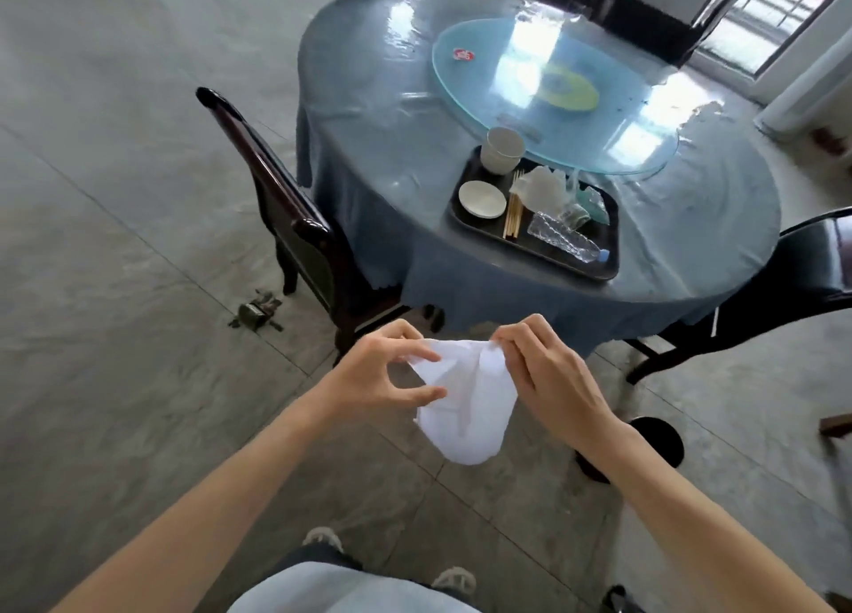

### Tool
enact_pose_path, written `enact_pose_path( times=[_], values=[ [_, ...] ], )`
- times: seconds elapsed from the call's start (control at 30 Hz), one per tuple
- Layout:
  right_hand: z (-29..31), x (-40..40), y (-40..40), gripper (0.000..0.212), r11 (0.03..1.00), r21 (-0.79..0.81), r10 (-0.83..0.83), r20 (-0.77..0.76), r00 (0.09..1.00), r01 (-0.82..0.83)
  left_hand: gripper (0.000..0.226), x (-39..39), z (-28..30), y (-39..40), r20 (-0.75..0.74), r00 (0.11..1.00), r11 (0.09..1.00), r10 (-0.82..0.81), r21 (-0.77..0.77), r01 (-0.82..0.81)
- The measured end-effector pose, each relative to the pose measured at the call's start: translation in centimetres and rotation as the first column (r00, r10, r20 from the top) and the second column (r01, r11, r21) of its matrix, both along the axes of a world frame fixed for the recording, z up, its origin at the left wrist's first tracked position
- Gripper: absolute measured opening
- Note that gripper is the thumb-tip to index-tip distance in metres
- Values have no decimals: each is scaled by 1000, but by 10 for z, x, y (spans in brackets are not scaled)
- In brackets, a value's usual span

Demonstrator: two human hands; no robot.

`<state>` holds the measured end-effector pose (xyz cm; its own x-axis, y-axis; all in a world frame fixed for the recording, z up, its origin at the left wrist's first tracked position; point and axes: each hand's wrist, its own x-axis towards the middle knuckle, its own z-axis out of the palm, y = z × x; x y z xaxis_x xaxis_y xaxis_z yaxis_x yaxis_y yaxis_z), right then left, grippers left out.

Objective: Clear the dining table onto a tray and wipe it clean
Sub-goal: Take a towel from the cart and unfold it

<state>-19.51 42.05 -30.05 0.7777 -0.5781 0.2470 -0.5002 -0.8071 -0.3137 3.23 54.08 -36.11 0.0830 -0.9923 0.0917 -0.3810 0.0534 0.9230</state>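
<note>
Here the left hand (382,373) pinches the left edge of a white cloth (465,405), held in the air short of the table (378,119); the right hand (553,377) pinches its top right corner. Beyond, the black tray (465,218) sits at the table's near edge, holding dishes, chopsticks and a bottle.

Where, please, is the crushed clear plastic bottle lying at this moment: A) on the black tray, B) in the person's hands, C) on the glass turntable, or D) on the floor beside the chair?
A: the plastic bottle lies on its side along the near edge of the black tray, right of the chopsticks.
</note>
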Motion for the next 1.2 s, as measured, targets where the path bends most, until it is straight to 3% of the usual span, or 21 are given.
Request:
enact_pose_path(
  times=[0.17,0.33,0.47,0.57,0.73,0.83,0.9,1.07,1.2],
  values=[
    [-3,74,7,12,996,79,34,68,997,-39,82,47,0,24,78,995,995,56,74,-62],
    [-9,154,14,13,987,139,70,119,990,-86,88,87,-2,31,173,962,973,212,53,-224],
    [-15,222,16,18,981,128,132,131,983,-149,51,124,-12,24,221,909,934,353,-28,-356],
    [-21,269,7,20,964,163,193,113,975,-210,22,180,-24,22,174,886,901,430,-29,-432],
    [-44,353,-28,31,884,355,366,-115,924,-306,22,309,-31,18,206,922,942,329,0,-336],
    [-53,413,-52,39,875,400,442,-428,788,-273,22,379,-25,5,254,936,965,246,32,-262],
    [-51,452,-64,30,865,425,476,-533,700,-265,22,418,-17,-4,256,950,978,180,55,-200],
    [-46,551,-90,8,864,399,494,-557,668,-307,23,521,0,-37,317,936,976,155,97,-195],
    [-47,620,-116,14,889,297,458,-525,717,-349,23,603,3,-61,314,934,971,169,111,-212]
  ],
)
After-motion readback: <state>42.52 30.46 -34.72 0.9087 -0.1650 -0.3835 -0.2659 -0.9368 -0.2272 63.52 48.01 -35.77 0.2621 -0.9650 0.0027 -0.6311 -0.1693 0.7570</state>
